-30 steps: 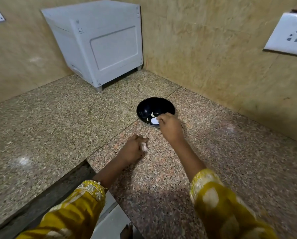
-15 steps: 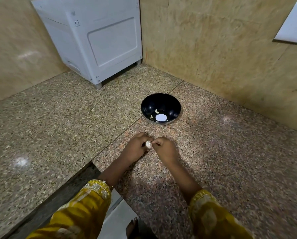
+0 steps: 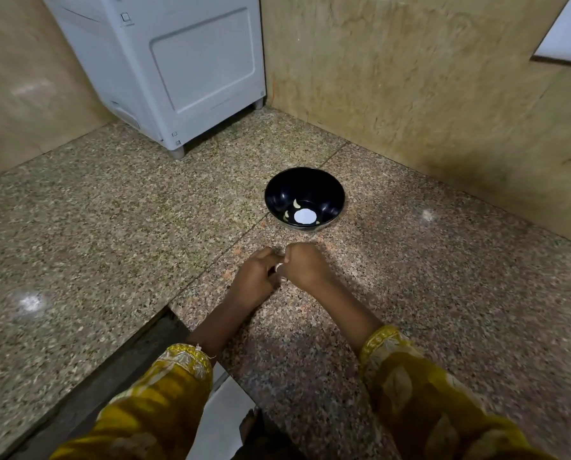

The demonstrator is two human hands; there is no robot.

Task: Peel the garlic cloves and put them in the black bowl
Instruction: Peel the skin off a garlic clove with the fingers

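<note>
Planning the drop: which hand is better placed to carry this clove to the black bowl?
Probably right: the right hand lies just before the black bowl, the left hand farther aside; both pinch the garlic clove.

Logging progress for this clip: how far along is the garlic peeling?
Done: a few peeled cloves lie in the black bowl. In hand: left hand and right hand pinch one garlic clove between them. Left: peeling it and dropping it in; no other loose cloves show.

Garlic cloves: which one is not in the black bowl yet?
The clove pinched between the left hand and right hand, on the near side of the black bowl. The other cloves lie in the bowl's bottom.
</note>
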